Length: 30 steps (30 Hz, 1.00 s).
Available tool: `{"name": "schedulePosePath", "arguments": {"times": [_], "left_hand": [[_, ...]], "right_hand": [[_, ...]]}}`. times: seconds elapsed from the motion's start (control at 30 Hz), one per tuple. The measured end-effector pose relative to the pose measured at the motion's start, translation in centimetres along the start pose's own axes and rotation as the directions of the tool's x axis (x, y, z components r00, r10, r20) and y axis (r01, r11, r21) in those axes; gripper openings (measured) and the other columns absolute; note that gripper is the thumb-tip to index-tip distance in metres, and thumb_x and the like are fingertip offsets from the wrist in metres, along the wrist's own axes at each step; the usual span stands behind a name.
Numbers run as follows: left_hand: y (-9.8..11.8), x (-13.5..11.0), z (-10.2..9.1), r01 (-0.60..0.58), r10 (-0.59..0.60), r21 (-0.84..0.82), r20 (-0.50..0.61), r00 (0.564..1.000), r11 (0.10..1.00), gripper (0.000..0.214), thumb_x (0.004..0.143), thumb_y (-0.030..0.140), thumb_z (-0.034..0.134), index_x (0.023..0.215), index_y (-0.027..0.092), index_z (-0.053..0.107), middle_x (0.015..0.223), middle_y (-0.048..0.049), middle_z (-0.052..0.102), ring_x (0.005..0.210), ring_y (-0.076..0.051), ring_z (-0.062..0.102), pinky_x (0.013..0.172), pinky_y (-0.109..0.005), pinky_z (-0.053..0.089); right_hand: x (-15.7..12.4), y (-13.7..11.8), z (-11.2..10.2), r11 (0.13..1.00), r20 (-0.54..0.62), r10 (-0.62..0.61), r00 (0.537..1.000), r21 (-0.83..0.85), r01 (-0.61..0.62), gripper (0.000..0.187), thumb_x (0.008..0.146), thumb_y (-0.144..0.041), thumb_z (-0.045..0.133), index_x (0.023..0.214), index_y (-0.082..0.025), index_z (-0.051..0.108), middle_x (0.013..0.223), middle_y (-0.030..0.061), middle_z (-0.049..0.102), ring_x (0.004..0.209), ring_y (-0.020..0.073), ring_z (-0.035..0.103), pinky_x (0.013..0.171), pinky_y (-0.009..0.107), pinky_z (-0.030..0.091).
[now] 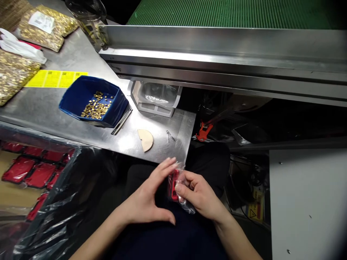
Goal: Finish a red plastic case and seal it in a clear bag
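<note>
Over my lap, my right hand (199,195) pinches a red and black plastic part in a clear plastic bag (174,186). Its thumb presses on the front of the bag, and the loose end of the film hangs below. My left hand (153,196) is just to the left, thumb and fingers spread wide around that side of the bag. Its fingertips are close to the bag's top edge; whether they touch it I cannot tell. On the metal table (124,144) ahead lie a pale half-round disc (145,140) and a small pair of tweezers or clip (170,136).
A blue bin (108,115) holds many small brass pieces, with a pen-like tool (121,121) beside it. Behind is a grey bin (157,108) with clear bags. A lined box (78,159) of bagged red parts stands left. The conveyor's metal rail (217,47) crosses ahead.
</note>
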<state>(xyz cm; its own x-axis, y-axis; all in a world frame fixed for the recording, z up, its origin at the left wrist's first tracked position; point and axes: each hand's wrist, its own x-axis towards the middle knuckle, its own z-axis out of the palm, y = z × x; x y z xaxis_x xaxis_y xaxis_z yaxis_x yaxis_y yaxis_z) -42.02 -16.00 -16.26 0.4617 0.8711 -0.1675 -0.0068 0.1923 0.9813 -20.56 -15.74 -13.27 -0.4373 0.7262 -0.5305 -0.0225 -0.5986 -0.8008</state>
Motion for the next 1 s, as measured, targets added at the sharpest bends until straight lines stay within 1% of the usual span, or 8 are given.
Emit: {"name": "schedulePosePath", "arguments": {"times": [0.1, 0.2, 0.37, 0.47, 0.63, 0.77, 0.87, 1.0], "left_hand": [[1.0, 1.0, 1.4, -0.048, 0.047, 0.014, 0.064, 0.997, 0.999, 0.083, 0.071, 0.016, 0.09, 0.146, 0.027, 0.056, 0.145, -0.0133, 0.058, 0.134, -0.037, 0.054, 0.117, -0.047, 0.042], [0.7, 1.6, 1.9, 0.058, -0.057, -0.034, 0.036, 0.998, 0.998, 0.064, 0.077, 0.011, 0.076, 0.138, 0.025, 0.06, 0.128, -0.0088, 0.066, 0.114, -0.03, 0.064, 0.102, -0.038, 0.051], [-0.2, 1.6, 1.1, 0.269, -0.278, -0.164, -0.037, 0.96, 0.949, 0.038, 0.085, 0.035, 0.077, 0.118, 0.023, 0.063, 0.102, -0.0029, 0.068, 0.087, -0.022, 0.063, 0.078, -0.029, 0.051], [-0.1, 1.6, 0.9, 0.254, -0.259, -0.055, -0.116, 0.959, 0.966, 0.032, 0.084, 0.035, 0.078, 0.111, 0.022, 0.065, 0.098, -0.0021, 0.067, 0.086, -0.022, 0.061, 0.079, -0.029, 0.048], [-0.1, 1.7, 1.3, 0.257, -0.251, 0.035, -0.134, 0.959, 0.966, 0.031, 0.085, 0.031, 0.077, 0.112, 0.023, 0.065, 0.102, -0.0028, 0.067, 0.09, -0.024, 0.063, 0.082, -0.031, 0.048], [-0.1, 1.9, 0.9, 0.263, -0.263, -0.025, -0.015, 0.965, 0.965, 0.03, 0.087, 0.035, 0.077, 0.111, 0.023, 0.065, 0.104, -0.0025, 0.067, 0.095, -0.024, 0.062, 0.086, -0.031, 0.048], [0.2, 2.0, 0.6, 0.295, -0.29, -0.061, 0.07, 0.954, 0.954, 0.029, 0.088, 0.037, 0.076, 0.111, 0.023, 0.066, 0.1, -0.0016, 0.065, 0.091, -0.022, 0.06, 0.084, -0.03, 0.048], [0.4, 1.9, 1.1, 0.221, -0.222, -0.026, -0.053, 0.974, 0.975, 0.03, 0.09, 0.04, 0.075, 0.112, 0.023, 0.065, 0.108, -0.004, 0.065, 0.101, -0.025, 0.062, 0.091, -0.032, 0.047]], "right_hand": [[0.2, -0.2, 0.0, 1.0, 0.043, -0.004, 0.999, 0.026, 0.003, 0.031, 0.093, -0.047, 0.072, 0.097, -0.017, 0.067, 0.081, 0.0011, 0.066, 0.069, 0.0134, 0.059, 0.065, 0.024, 0.047], [0.2, -1.0, -0.1, 0.976, -0.095, -0.094, 0.991, -0.206, 0.073, 0.025, 0.095, -0.043, 0.069, 0.094, -0.019, 0.069, 0.082, 0.0012, 0.068, 0.074, 0.0158, 0.062, 0.069, 0.026, 0.049], [0.1, -2.0, -0.9, 0.81, -0.308, -0.333, 0.891, -0.577, 0.103, 0.017, 0.1, -0.039, 0.063, 0.096, -0.024, 0.069, 0.093, 0.0015, 0.072, 0.085, 0.0175, 0.068, 0.078, 0.027, 0.051], [0.2, -1.7, -1.8, 0.851, -0.335, -0.262, 0.905, -0.523, 0.053, 0.03, 0.102, -0.046, 0.058, 0.124, -0.026, 0.062, 0.122, 0.0066, 0.07, 0.103, 0.0205, 0.07, 0.087, 0.03, 0.055], [0.2, -1.8, -2.1, 0.881, -0.099, -0.06, 0.993, -0.473, 0.006, 0.064, 0.092, -0.044, 0.073, 0.149, -0.036, 0.047, 0.135, 0.007, 0.064, 0.091, 0.019, 0.072, 0.081, 0.032, 0.06], [0.6, -2.4, -1.5, 0.794, 0.009, -0.173, 0.985, -0.59, 0.145, 0.035, 0.09, -0.024, 0.075, 0.123, -0.036, 0.072, 0.118, 0.0003, 0.069, 0.093, 0.0172, 0.069, 0.086, 0.03, 0.054], [1.2, -2.0, -1.0, 0.781, -0.057, -0.231, 0.971, -0.606, 0.15, 0.011, 0.093, -0.02, 0.07, 0.093, -0.027, 0.079, 0.095, -0.0004, 0.072, 0.089, 0.0168, 0.068, 0.081, 0.028, 0.051], [2.4, 0.1, 0.1, 0.989, -0.258, -0.035, 0.966, -0.145, -0.003, 0.014, 0.086, -0.033, 0.078, 0.085, -0.02, 0.075, 0.077, 0.0007, 0.072, 0.07, 0.015, 0.065, 0.067, 0.026, 0.052]]}}
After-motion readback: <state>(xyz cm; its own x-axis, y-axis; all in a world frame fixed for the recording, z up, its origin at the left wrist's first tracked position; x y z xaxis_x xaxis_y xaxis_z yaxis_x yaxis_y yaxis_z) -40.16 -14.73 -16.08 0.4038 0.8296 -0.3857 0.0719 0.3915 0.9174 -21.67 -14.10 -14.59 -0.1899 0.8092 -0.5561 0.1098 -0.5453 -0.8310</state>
